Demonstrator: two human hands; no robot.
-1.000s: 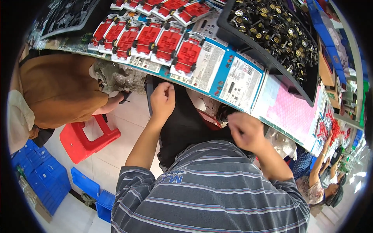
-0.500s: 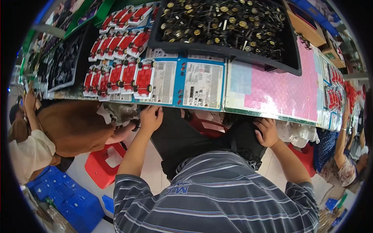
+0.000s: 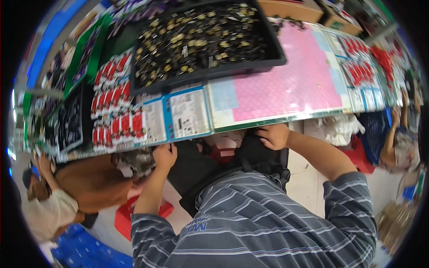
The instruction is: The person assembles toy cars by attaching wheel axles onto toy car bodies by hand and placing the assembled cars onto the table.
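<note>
My left hand (image 3: 165, 156) is at the front edge of the worktable (image 3: 250, 122), beside my black-trousered leg. Its thumb and a finger show apart, with the other fingertips partly hidden. My right hand (image 3: 273, 136) lies just below the table edge over my other thigh, its fingers loosely spread. I see nothing held in either hand. Beyond my left hand, blue-edged printed cards (image 3: 190, 117) lie flat on the tabletop. Rows of red-and-white toy cars (image 3: 119, 125) with black wheels lie left of them.
A large black tray (image 3: 250, 64) holds small black parts with gold discs. A pink sheet (image 3: 288, 85) covers the table's middle. More red toys (image 3: 359, 73) lie right. A dark bin (image 3: 71, 120) stands left. People sit on both sides; a red stool (image 3: 123, 219) is beside me.
The view has turned, so the table now slants. My right hand has shifted left and inward, from the table edge onto my thigh. My left hand stays by the edge.
</note>
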